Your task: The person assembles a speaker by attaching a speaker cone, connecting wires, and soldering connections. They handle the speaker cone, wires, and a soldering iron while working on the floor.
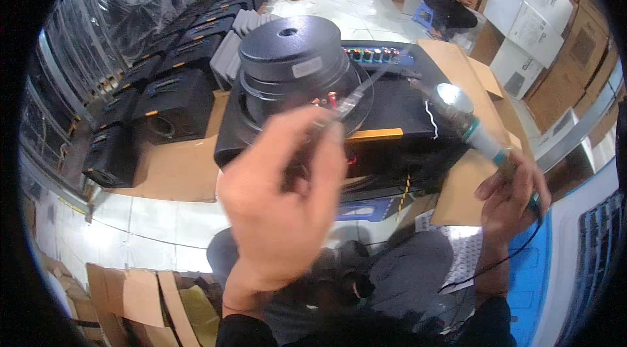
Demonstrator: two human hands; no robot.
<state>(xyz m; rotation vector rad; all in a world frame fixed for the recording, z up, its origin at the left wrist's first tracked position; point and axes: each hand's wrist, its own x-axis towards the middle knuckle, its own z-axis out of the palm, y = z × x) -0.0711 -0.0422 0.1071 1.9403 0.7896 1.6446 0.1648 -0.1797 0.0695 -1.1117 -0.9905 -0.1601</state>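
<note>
My left hand (281, 177), smeared by motion, pinches a slim silvery tool (356, 95) that looks like tweezers. The tool reaches over the side of a black speaker driver (287, 53), which lies magnet up. Red terminals (332, 97) show on the driver just above my fingers. To the right, my right hand (513, 197) grips a soldering iron (484, 140) by its pale handle with green bands, its tip pointing up and left. A black cord trails from the iron. The driver rests on a black speaker cabinet (418, 105).
A control panel with several knobs (375, 54) sits on the cabinet, near a round silvery object (450, 94). Cardboard (450, 200) lies beneath. Rows of black cabinets (173, 102) stand left. Stacked boxes (532, 17) rise right; a person (447, 1) sits on a blue stool behind.
</note>
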